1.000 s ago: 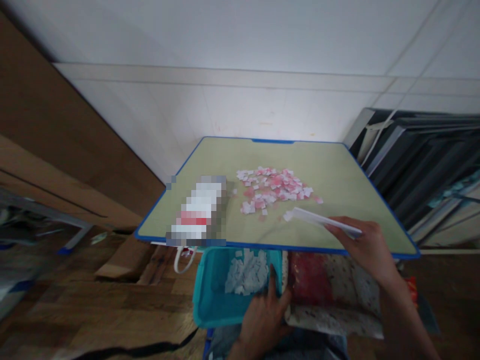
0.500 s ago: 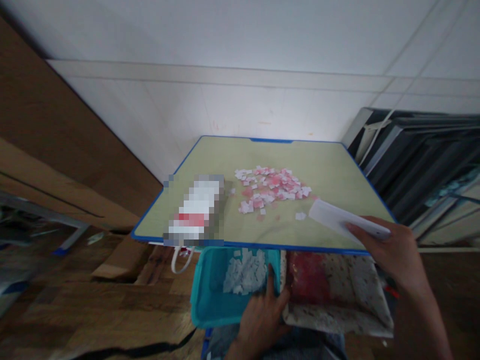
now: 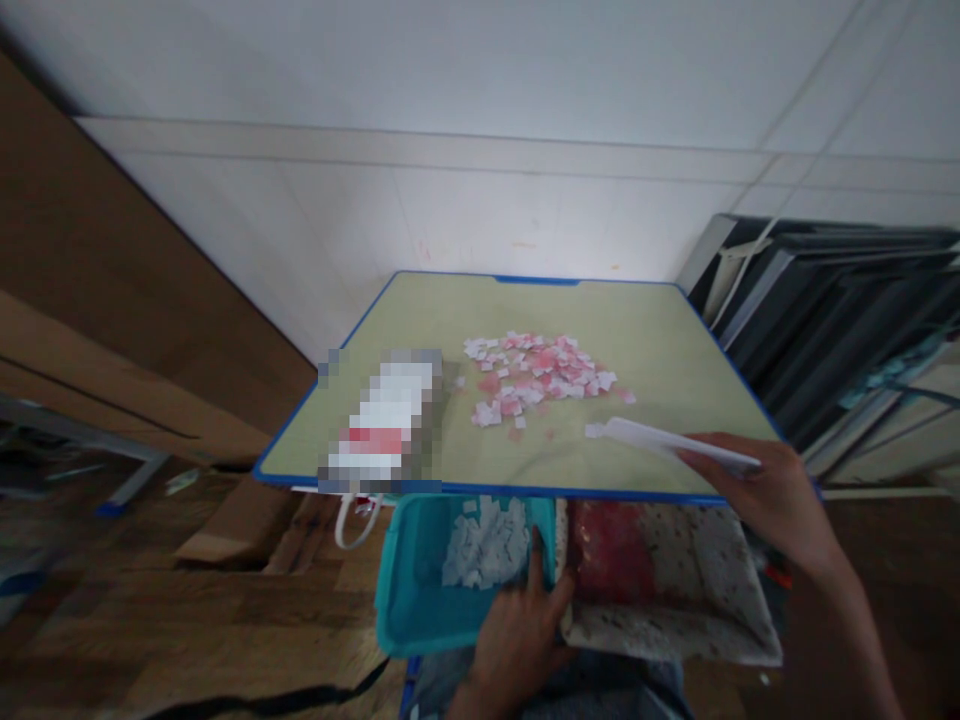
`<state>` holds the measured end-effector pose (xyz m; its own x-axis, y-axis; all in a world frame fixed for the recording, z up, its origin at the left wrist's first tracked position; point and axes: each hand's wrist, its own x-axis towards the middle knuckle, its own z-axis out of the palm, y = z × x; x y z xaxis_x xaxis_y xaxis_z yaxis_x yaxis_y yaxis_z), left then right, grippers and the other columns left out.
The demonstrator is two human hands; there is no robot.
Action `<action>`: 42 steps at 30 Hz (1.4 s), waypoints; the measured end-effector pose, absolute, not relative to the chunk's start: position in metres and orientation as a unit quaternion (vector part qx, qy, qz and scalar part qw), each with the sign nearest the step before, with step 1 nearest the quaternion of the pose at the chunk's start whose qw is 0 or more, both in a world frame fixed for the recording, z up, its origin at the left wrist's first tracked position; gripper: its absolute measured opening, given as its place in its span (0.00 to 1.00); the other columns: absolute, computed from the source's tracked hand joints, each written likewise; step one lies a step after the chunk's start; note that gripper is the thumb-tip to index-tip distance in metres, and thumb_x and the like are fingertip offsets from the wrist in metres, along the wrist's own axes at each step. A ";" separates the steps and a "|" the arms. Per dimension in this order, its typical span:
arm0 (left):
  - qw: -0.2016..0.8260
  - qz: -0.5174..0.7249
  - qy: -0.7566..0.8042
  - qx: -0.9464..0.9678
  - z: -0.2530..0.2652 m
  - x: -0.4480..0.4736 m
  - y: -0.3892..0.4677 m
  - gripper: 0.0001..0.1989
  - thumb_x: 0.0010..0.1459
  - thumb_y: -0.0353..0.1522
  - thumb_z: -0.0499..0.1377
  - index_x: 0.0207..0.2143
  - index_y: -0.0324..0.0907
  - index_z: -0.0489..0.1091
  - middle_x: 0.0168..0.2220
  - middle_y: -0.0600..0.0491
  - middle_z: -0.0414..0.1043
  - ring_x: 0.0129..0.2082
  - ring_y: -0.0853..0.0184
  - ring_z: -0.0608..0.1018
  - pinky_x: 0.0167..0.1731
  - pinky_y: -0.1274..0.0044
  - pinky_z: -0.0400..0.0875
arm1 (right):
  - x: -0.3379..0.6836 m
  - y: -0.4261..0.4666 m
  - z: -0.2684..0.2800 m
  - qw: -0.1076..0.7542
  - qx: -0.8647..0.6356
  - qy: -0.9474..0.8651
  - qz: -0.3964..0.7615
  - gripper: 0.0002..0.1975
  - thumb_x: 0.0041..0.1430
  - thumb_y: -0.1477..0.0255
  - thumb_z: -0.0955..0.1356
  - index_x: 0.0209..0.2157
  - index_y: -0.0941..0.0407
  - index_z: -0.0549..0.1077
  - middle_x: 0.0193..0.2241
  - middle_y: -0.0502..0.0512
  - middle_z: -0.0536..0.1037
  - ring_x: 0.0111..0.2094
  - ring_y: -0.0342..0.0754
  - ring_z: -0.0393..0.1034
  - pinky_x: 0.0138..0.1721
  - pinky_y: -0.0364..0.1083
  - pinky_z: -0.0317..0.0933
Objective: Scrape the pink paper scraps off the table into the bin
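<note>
My right hand [image 3: 757, 490] is closed on one end of a flat white scraper [image 3: 645, 436], now seen nearly edge-on. Its far end is low over the pale board [image 3: 660, 340], beside a small white paper piece [image 3: 594, 431]. Farther back lies a loose pile of pink and white paper pieces [image 3: 551, 370]. My left hand [image 3: 517, 630] straddles the adjoining rims of a teal basin [image 3: 427, 620] and a stained whitish tray [image 3: 720, 575], index finger on the basin side and thumb towards the tray. White paper pieces [image 3: 487, 545] lie in the basin; a red patch covers part of the tray's inside.
A blurred white and red box [image 3: 382, 420] is on the board's left, with a white loop [image 3: 346, 525] hanging below. Cardboard [image 3: 232, 520] lies on the floor at left. Dark flat panels [image 3: 840, 300] lean at right, and a white wall [image 3: 480, 210] stands behind.
My right hand has tilted the scraper more edge-on and lowered its far end to the loose white piece. My left hand stays at the rims. The view has shifted slightly.
</note>
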<state>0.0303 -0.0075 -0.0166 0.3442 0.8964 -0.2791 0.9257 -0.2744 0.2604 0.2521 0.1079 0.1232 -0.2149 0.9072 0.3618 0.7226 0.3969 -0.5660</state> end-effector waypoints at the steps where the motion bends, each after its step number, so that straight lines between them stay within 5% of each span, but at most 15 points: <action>1: 0.192 -0.042 0.570 0.798 -0.016 0.030 -0.007 0.43 0.42 0.40 0.61 0.57 0.51 0.40 0.60 0.33 0.35 0.34 0.54 0.74 0.30 0.67 0.68 | 0.253 0.108 0.124 0.316 -0.521 -0.778 0.152 0.12 0.51 0.64 0.65 0.28 0.57 0.76 0.26 0.55 0.79 0.25 0.50 0.73 0.27 0.44 0.66; 6: 0.202 -0.061 0.566 0.797 -0.016 0.030 -0.006 0.43 0.45 0.41 0.60 0.58 0.53 0.37 0.60 0.34 0.32 0.35 0.55 0.74 0.31 0.68 0.68 | 0.264 0.109 0.128 0.284 -0.542 -0.778 0.143 0.13 0.51 0.63 0.65 0.28 0.57 0.76 0.22 0.53 0.78 0.20 0.46 0.70 0.20 0.41 0.63; 21: 0.201 -0.037 0.565 0.799 -0.020 0.029 -0.007 0.42 0.42 0.39 0.61 0.57 0.52 0.42 0.60 0.34 0.35 0.34 0.52 0.74 0.29 0.66 0.68 | 0.281 0.123 0.111 0.307 -0.537 -0.750 0.232 0.13 0.47 0.62 0.67 0.28 0.57 0.77 0.26 0.54 0.79 0.26 0.49 0.72 0.26 0.43 0.64; 30: 0.229 -0.045 0.573 0.786 -0.017 0.029 -0.006 0.42 0.42 0.40 0.62 0.56 0.54 0.42 0.61 0.38 0.29 0.39 0.53 0.72 0.34 0.66 0.67 | 0.302 0.122 0.106 0.234 -0.498 -0.763 0.340 0.12 0.49 0.64 0.67 0.30 0.57 0.78 0.25 0.55 0.79 0.26 0.48 0.71 0.26 0.42 0.63; 38: 0.222 -0.044 0.572 0.788 -0.019 0.029 -0.005 0.42 0.42 0.39 0.62 0.56 0.54 0.42 0.60 0.34 0.28 0.38 0.51 0.73 0.33 0.65 0.67 | 0.295 0.126 0.104 0.347 -0.545 -0.729 0.225 0.10 0.45 0.63 0.68 0.27 0.55 0.77 0.24 0.52 0.79 0.23 0.48 0.71 0.21 0.42 0.64; 42: 0.217 -0.038 0.572 0.790 -0.019 0.030 -0.005 0.46 0.42 0.39 0.62 0.58 0.55 0.35 0.60 0.33 0.27 0.36 0.52 0.73 0.32 0.66 0.67 | 0.269 0.139 0.105 0.332 -0.523 -0.754 0.220 0.12 0.48 0.62 0.67 0.28 0.56 0.77 0.25 0.53 0.79 0.24 0.47 0.72 0.24 0.42 0.65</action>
<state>0.0297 -0.0052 -0.0194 0.3419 0.8876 -0.3086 0.9208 -0.2508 0.2987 0.2693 0.1386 0.1047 -0.2331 0.9343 0.2699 0.6420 0.3563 -0.6789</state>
